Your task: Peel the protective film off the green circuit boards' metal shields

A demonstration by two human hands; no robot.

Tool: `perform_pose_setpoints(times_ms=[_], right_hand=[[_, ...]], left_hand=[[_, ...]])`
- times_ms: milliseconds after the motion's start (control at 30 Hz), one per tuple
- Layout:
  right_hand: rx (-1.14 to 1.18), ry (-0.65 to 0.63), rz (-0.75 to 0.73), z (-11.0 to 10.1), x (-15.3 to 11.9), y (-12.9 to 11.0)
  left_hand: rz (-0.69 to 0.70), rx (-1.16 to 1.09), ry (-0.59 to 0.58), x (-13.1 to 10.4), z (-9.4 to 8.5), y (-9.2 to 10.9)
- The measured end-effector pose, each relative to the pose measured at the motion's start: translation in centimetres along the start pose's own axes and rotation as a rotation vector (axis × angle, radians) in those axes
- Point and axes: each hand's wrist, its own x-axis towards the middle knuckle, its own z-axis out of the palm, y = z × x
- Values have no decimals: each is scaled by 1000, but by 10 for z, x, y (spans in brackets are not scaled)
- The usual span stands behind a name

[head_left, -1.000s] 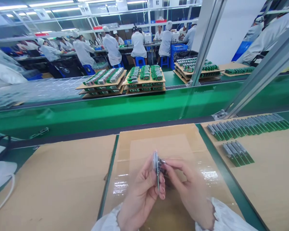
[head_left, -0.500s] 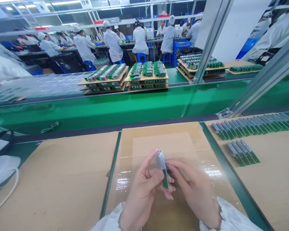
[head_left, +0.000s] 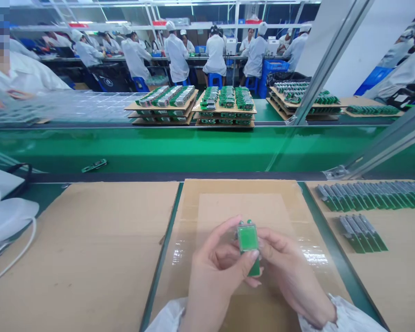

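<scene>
A small green circuit board (head_left: 248,239) with a square green panel on its upper part stands nearly upright over the middle cardboard. My left hand (head_left: 216,267) is closed round it, thumb across the lower front and index finger at the top edge. The fingers of my right hand (head_left: 285,263) are pinched against the board's right edge. Two small round green-tipped parts stick out at its top. The board's back and some of my fingertips are hidden.
Rows of similar boards (head_left: 363,234) lean on the right-hand cardboard (head_left: 394,286). Beyond the green conveyor belt (head_left: 193,150), carrying a single board (head_left: 94,165), stand stacked trays of boards (head_left: 224,103). A metal post (head_left: 327,64) rises at right. A white device (head_left: 10,216) with a cable is at left.
The board has turned from edge-on to show its green panel face. Both hands have shifted slightly right in view and stay on the board. The camera's view has also moved.
</scene>
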Motion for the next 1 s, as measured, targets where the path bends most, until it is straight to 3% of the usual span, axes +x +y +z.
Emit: perform_pose_setpoints(times_ms=[400, 600, 700, 800, 900, 1000], right_hand=[[-12, -8, 17, 1, -2, 0], [-96, 74, -33, -1, 0, 3], [-302, 130, -164, -4, 0, 4], [-613, 146, -399, -8, -1, 4], [-826, 155, -626, -12, -2, 2], [-875, 287, -734, -14, 0, 1]], left_hand=[[-10, -27, -33, 1, 0, 1], [-22, -27, -97, 3, -3, 0], [-19, 7, -182, 7, -9, -1], [39, 36, -207, 9, -16, 2], [123, 23, -139, 7, -24, 6], [208, 72, -47, 1, -34, 6]])
